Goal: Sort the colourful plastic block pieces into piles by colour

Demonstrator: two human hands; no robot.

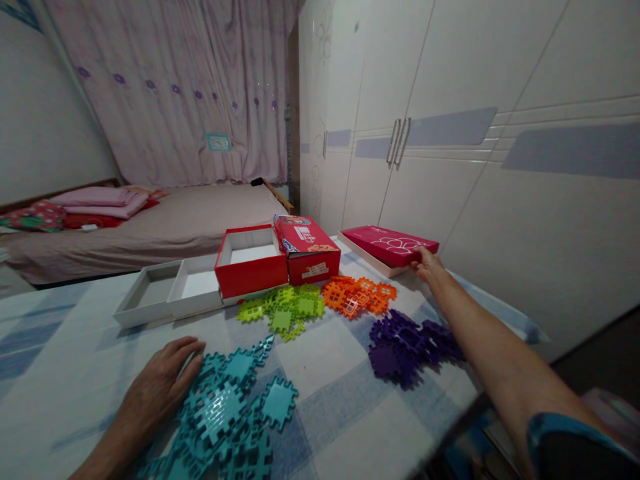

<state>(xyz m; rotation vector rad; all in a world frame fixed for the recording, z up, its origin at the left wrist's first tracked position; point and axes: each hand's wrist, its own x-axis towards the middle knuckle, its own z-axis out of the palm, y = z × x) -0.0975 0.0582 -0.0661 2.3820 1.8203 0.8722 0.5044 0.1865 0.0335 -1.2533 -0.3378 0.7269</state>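
Observation:
My right hand (pixel 427 265) reaches out to the far right and grips the near right corner of a crimson box lid (pixel 390 245) with white line drawings. The lid sits tilted over a pale box base (pixel 367 257). My left hand (pixel 163 380) lies flat with fingers stretched out, holding nothing, at the left edge of a heap of teal interlocking plastic tiles (pixel 220 410). Between the hands are piles of lime green tiles (pixel 283 320), orange tiles (pixel 356 297) and dark purple tiles (pixel 395 347), the purple ones under my right forearm.
An uncovered red box (pixel 253 275) and a red printed box (pixel 314 263) stand at the table's back. Beside them lies a shallow white divided tray (pixel 145 319). The table has a checked cloth (pixel 335 407). Beyond are a bed (pixel 200 213) and a white wardrobe (pixel 450 73).

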